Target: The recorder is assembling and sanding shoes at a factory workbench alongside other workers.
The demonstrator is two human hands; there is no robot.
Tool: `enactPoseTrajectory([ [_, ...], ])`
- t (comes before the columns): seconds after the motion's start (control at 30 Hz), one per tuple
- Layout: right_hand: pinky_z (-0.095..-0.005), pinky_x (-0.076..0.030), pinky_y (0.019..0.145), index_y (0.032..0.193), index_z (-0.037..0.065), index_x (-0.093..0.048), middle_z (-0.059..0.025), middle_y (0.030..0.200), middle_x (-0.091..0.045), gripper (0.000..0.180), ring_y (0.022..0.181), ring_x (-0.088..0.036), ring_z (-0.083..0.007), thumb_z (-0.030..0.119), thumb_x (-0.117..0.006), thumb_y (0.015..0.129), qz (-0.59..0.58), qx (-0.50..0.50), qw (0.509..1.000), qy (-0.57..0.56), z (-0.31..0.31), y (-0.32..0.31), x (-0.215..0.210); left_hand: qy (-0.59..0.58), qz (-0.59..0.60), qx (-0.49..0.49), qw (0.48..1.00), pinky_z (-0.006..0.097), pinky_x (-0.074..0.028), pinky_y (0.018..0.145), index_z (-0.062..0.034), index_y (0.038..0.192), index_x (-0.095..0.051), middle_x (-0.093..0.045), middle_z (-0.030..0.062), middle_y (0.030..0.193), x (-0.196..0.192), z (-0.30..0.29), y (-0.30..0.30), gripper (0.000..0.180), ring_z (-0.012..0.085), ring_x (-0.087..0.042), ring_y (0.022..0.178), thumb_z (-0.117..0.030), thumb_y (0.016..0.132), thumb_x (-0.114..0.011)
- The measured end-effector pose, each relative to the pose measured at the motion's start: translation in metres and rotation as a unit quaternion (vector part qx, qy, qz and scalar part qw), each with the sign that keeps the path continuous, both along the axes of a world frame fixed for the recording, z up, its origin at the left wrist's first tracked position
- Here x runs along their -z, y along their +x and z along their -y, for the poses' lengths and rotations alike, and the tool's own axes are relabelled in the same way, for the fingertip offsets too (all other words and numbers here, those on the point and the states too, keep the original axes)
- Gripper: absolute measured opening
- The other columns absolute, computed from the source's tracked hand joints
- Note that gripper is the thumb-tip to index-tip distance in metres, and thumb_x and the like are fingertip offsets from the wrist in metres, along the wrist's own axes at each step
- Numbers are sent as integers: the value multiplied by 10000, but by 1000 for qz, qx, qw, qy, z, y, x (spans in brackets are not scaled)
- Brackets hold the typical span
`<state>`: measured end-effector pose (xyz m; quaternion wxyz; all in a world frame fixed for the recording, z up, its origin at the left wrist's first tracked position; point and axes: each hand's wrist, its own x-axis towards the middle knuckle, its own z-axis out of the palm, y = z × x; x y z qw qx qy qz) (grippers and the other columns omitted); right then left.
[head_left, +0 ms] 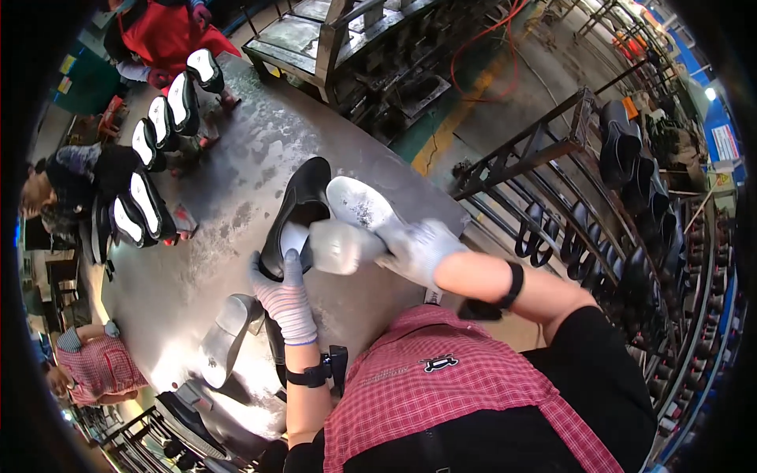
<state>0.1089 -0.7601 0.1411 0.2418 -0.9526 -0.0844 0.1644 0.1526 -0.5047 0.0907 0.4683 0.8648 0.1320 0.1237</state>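
My left hand (288, 303), in a striped knit glove, grips the heel end of a black shoe (303, 193) with its thumb on the edge of the opening. Something pale shows inside the shoe. Close beside it, my right hand (422, 248), in a white glove, is closed on the narrow end of a pale insole-like piece (359, 203) with dark marks. A blurred white shape (343, 246) lies between the two hands; I cannot make out whether it is gloved fingers or cloth. Below my left hand, a grey sole-shaped piece with a heel (225, 339) lies on the table.
Several black shoes with white faces (162, 122) line the metal table's (260, 150) far left side. Co-workers stand there, one in a red apron (169, 35), another in a checked apron (102, 363). A metal rack (520, 165) with black shoes stands at right, a frame machine (331, 47) beyond.
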Motion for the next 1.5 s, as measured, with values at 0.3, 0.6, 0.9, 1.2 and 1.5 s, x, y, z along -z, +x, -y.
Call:
enactPoseTrajectory([
  [0.3, -337, -565, 801, 1056, 162, -780, -23, 1144, -754, 256, 967, -729, -203, 272, -772, 825, -147, -152, 940, -268, -54, 154, -8, 210, 45, 293, 932, 382, -530, 901, -64, 1201, -695, -651, 141, 1103, -41, 37, 99, 467, 324, -658, 1033, -369, 857, -775],
  [0.6, -525, -556, 817, 1563, -36, -235, -267, 998, -719, 815, 872, -708, -446, 275, -612, 910, -78, 161, 983, -26, 35, -69, 60, 341, 94, 654, 669, 524, -444, 1070, -120, 1061, -724, -724, 89, 1050, 15, 141, 59, 262, 316, -671, 1064, -116, 843, -578],
  [0.9, -425, -432, 1103, 1509, 52, -392, -209, 1488, -513, 616, 1330, -531, -374, 305, -610, 991, 67, 345, 917, 188, 36, -142, 285, 371, 29, 536, 758, 576, -226, 1214, -81, 1042, -699, -656, 121, 1091, 27, 207, -57, 330, 324, -537, 1208, -351, 903, -570],
  [1.2, -468, -351, 1164, 1486, 37, -440, -203, 1529, -439, 646, 1391, -438, -353, 331, -670, 959, 33, 438, 748, 498, 54, -125, 223, 128, 157, 424, 883, 550, -338, 1167, -40, 1326, -564, -566, 194, 1358, 37, 131, -57, 530, 399, -492, 1322, -230, 851, -698],
  [1.5, -642, -395, 1070, 1431, 98, -546, -364, 1530, -354, 837, 1382, -404, -556, 374, -871, 710, 262, -89, 959, 59, 46, -54, 128, -542, 143, -383, 735, 495, -398, 1141, -155, 1539, -411, -461, 130, 1529, 93, -185, -69, 770, 316, -455, 1384, -525, 923, -686],
])
